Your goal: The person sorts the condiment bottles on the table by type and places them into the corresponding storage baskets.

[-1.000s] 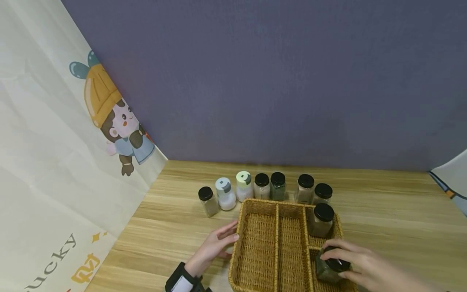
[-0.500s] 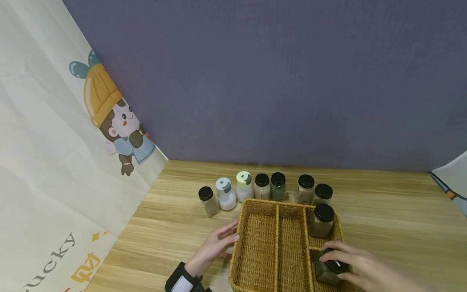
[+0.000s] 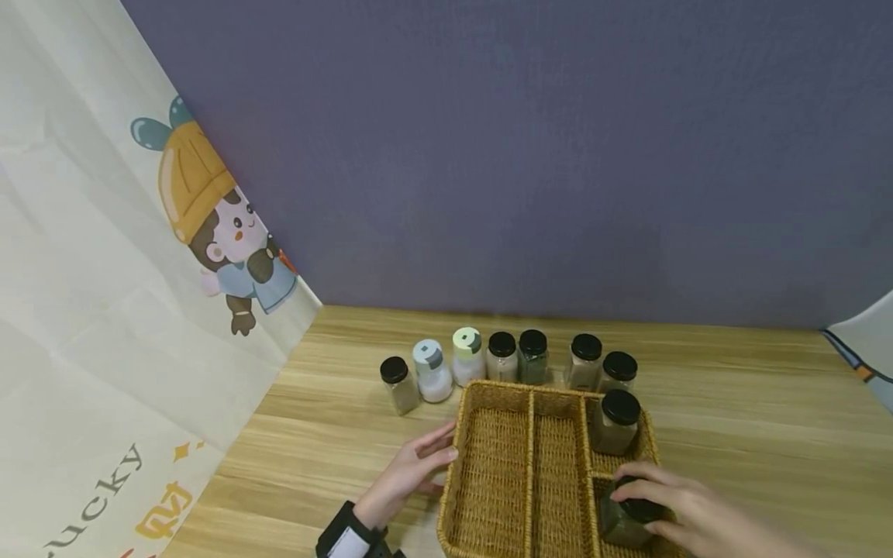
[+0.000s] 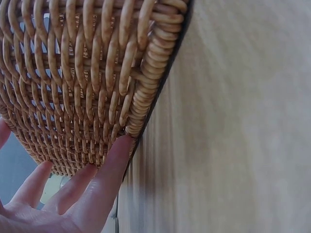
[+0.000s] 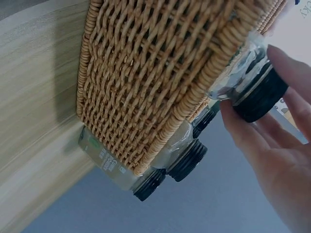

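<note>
My right hand (image 3: 680, 504) pinches the black lid (image 5: 261, 94) of a glass spice jar (image 3: 621, 525) that stands in the front right compartment of a woven basket (image 3: 530, 465). In the right wrist view, thumb and fingers sit around that lid, just above the rim. My left hand (image 3: 412, 469) touches the basket's left side. Its extended fingers (image 4: 104, 182) lie against the outer weave in the left wrist view. Another black-lidded jar (image 3: 617, 422) stands upright in the back right compartment. The left and middle long compartments show bare weave.
Behind the basket, a row of shakers and jars stands on the wooden table (image 3: 753, 403). It includes a white-lidded shaker (image 3: 432, 372), a yellow-green-lidded shaker (image 3: 467, 356) and several black-lidded jars, such as one (image 3: 399, 385) at the far left. A dark panel (image 3: 523, 155) rises behind.
The jar under my right hand has shifted very slightly towards the left and front of its compartment, with the hand still on its lid. My left hand and the basket stay put.
</note>
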`<state>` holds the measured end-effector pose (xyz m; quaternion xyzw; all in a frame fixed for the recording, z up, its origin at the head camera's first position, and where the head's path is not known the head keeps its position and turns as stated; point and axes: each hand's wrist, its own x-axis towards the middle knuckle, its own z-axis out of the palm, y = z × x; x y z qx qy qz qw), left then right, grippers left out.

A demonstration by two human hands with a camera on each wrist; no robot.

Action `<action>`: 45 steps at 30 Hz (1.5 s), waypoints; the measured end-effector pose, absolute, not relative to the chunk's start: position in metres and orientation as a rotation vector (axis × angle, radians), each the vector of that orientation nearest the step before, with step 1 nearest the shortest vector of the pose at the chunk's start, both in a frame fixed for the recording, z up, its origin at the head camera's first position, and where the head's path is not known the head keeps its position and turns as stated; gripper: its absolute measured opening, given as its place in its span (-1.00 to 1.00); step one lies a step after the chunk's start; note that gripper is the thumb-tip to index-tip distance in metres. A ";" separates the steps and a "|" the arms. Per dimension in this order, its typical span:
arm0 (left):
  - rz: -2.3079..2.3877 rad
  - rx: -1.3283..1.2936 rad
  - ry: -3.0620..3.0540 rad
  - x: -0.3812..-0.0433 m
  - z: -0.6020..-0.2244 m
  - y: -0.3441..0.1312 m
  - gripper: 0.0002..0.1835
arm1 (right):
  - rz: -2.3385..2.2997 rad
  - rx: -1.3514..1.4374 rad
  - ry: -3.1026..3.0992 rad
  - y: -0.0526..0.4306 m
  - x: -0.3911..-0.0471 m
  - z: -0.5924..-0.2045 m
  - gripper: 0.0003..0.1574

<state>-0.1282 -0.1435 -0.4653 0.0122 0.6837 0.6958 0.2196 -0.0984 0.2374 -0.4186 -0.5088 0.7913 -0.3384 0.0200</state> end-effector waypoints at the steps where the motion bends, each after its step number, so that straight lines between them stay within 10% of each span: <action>1: 1.922 0.034 1.895 -0.128 -0.465 -0.143 -0.37 | -1.049 -1.586 2.464 0.237 -0.098 -0.419 -0.35; 45: 1.896 0.029 1.925 -0.128 -0.465 -0.143 -0.35 | -0.871 -1.332 2.901 0.225 -0.098 -0.385 -0.41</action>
